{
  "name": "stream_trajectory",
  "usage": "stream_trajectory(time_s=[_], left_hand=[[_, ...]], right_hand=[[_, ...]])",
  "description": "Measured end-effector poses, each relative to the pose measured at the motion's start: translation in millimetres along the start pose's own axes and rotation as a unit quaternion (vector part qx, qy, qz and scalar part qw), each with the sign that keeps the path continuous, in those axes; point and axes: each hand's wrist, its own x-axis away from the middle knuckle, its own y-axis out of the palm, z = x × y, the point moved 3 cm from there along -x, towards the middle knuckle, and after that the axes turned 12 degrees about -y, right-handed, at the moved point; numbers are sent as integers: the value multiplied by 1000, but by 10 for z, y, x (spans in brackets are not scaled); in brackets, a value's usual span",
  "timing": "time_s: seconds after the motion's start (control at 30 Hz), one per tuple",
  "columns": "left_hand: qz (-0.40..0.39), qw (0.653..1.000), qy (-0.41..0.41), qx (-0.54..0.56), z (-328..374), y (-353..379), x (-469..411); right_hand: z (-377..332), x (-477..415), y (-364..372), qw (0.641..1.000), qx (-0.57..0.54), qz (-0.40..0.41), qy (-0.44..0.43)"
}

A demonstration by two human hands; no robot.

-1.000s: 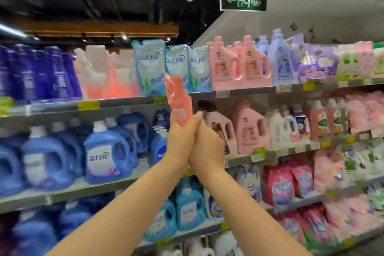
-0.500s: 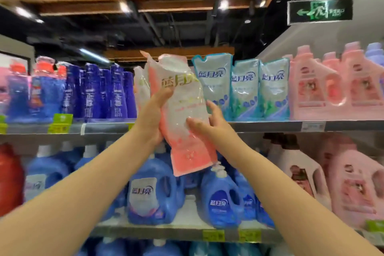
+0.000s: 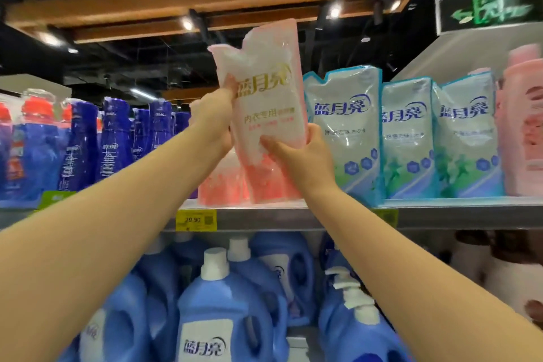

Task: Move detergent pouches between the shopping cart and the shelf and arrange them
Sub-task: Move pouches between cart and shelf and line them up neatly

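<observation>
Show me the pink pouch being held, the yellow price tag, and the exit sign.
pink detergent pouch (image 3: 269, 114), head view, front panel.
yellow price tag (image 3: 196, 219), head view, centre.
green exit sign (image 3: 489, 10), head view, lit face.

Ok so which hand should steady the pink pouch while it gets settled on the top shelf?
Probably the left hand: it grips the pink detergent pouch high on its side edge, so it can control tilt. The right hand supports low at the front, nearer the shelf, and could let go first.

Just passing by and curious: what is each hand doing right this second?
Left hand: closed on the pink pouch, gripping its left edge.
Right hand: closed on the same pouch, gripping its lower right part.
</observation>
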Motion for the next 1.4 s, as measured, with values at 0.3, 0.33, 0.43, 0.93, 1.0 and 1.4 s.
stream_trajectory(time_s=[0.3, 0.33, 0.43, 0.93, 1.0, 1.4], left_hand=[[-108, 993, -18, 41, -354, 88, -728], [-115, 992, -22, 47, -410, 87, -819], [-125, 991, -13, 48, -547, 78, -955], [-64, 984, -81, -142, -1046, -113, -867], [-76, 964, -126, -219, -1197, -197, -752], [-39, 876, -1, -481, -1163, -333, -612]], right_hand=[[600, -355, 246, 997, 60, 40, 5], [640, -350, 253, 998, 58, 37, 5], [754, -339, 306, 998, 45, 20, 27], [777, -250, 316, 956, 253, -120, 90], [737, -137, 344, 926, 340, -153, 54], [719, 22, 341, 879, 439, -186, 15]])
